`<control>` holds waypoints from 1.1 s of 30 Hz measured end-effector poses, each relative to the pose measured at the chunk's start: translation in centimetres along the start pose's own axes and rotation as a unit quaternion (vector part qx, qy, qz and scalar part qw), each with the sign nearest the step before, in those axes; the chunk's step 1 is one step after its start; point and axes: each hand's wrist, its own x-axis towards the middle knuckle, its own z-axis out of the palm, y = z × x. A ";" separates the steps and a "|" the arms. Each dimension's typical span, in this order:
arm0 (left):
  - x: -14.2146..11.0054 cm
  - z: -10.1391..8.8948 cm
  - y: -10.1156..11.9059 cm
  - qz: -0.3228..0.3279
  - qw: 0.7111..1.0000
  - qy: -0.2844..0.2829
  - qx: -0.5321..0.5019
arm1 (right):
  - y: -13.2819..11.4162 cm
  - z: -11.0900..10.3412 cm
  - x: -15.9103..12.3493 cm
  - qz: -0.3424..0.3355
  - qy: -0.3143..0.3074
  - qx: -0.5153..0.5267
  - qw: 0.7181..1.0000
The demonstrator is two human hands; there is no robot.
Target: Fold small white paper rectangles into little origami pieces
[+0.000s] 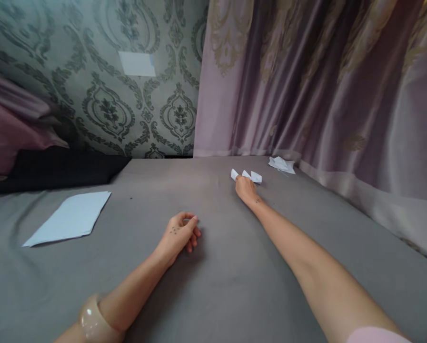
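Far forward, right of the middle, my right hand (246, 189) is closed at a small folded white paper (256, 177). White points of it stick out past the knuckles on several sides; my fingertips are hidden behind the hand, and I cannot make out whether this is one piece or more. My left hand (180, 234) rests low over the grey sheet (213, 286), nearer to me. Its fingers are loosely bent and apart, with nothing in them. A beige bangle (97, 320) is on the left forearm.
A stack of white paper sheets (70, 218) lies at the left. Crumpled or folded white paper (282, 165) sits at the back right by the purple curtain (323, 95). Black cloth (66, 166) lies at the back left. Patterned wallpaper (109, 105) with a white rectangle (137, 64) stands behind.
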 end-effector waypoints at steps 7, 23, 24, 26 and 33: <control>-0.1 0.0 0.0 0.005 1.000 -0.005 0.005 | 0.3 -0.8 -2.1 0.000 0.010 0.031 0.999; -0.1 -0.2 -0.3 0.035 0.999 -0.026 0.010 | -0.5 -0.6 -16.6 -0.253 0.024 0.098 0.962; -0.1 -0.2 -0.3 0.037 0.999 -0.027 0.004 | -0.4 -0.5 -16.5 -0.256 0.027 0.098 0.961; 0.0 -0.4 -0.3 0.041 0.999 -0.019 -0.012 | -0.3 -0.3 -16.1 -0.261 0.040 0.095 0.960; 0.2 -1.6 -0.3 0.061 0.992 -0.020 0.107 | -0.1 0.0 -15.9 -0.269 0.055 0.088 0.957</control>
